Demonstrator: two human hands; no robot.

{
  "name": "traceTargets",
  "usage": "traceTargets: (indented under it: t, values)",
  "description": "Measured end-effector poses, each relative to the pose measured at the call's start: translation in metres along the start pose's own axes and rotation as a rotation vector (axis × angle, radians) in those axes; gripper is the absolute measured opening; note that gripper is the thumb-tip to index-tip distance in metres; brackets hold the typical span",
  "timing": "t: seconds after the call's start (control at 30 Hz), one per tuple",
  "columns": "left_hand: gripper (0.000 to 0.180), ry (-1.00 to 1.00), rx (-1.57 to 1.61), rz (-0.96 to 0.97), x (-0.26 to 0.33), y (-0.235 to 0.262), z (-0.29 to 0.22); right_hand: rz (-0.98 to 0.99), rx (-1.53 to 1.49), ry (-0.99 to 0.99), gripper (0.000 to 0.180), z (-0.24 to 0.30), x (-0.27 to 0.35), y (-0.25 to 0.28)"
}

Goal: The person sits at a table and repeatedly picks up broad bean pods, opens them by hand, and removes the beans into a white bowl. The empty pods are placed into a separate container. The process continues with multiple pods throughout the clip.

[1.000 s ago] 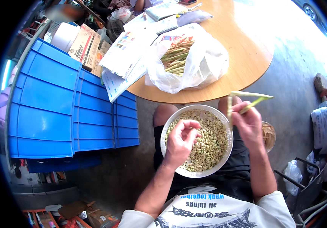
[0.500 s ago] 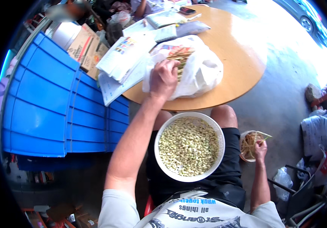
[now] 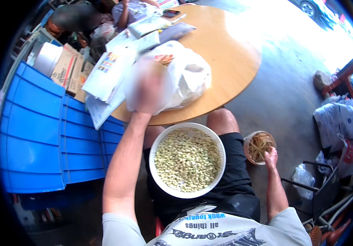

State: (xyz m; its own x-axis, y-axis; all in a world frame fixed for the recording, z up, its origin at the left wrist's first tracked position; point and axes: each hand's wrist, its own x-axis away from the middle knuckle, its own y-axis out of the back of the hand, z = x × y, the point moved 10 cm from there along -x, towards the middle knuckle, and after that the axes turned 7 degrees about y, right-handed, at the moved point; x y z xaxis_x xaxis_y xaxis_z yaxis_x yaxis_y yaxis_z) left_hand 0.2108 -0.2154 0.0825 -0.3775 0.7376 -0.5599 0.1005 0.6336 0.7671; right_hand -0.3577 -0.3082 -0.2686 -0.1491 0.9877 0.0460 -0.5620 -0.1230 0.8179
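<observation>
On my lap rests a round white plastic basket (image 3: 221,160) full of shelled pale-green beans (image 3: 186,158). My left hand (image 3: 148,88) reaches to the table at the white plastic bag (image 3: 191,78); a blur covers its fingers, hiding whether they hold anything. Low on my right stands a small bucket (image 3: 247,148) with long tan empty bean pods (image 3: 259,146) inside. At its near right rim is my right hand (image 3: 271,156), fingers apart, with nothing visible in them.
The round wooden table (image 3: 230,53) carries papers and booklets (image 3: 108,74), a grey pouch (image 3: 176,32) and a phone (image 3: 171,13). Blue plastic bins (image 3: 33,131) stand on the left beside a cardboard box (image 3: 67,67). Another person (image 3: 133,12) sits beyond. Bags (image 3: 336,123) lie right.
My right hand has let go of the long pod over the bucket, and its fingers have parted. My left hand has drawn back toward the bag's near left side. The view has shifted to the right.
</observation>
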Motion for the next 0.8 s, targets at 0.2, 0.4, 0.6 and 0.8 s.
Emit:
traceTargets:
  t: [0.2, 0.4, 0.6, 0.8]
  values:
    - [0.011, 0.419, 0.564, -0.143, -0.004, 0.043, 0.031, -0.02, -0.473, 0.065, 0.019, 0.006, -0.021, 0.001]
    - [0.013, 0.611, 1.295, -0.178, 0.013, 0.089, 0.034, -0.1, -0.647, 0.231, 0.02, 0.153, -0.024, 0.076]
    - [0.016, 0.757, 1.565, -0.061, 0.07, 0.079, -0.011, 0.002, -0.879, 0.337, 0.021, 0.312, 0.002, 0.13]
    - [0.013, 0.893, 1.698, 0.117, 0.141, 0.036, -0.06, 0.411, -0.927, 0.639, 0.011, 0.442, 0.064, 0.112]
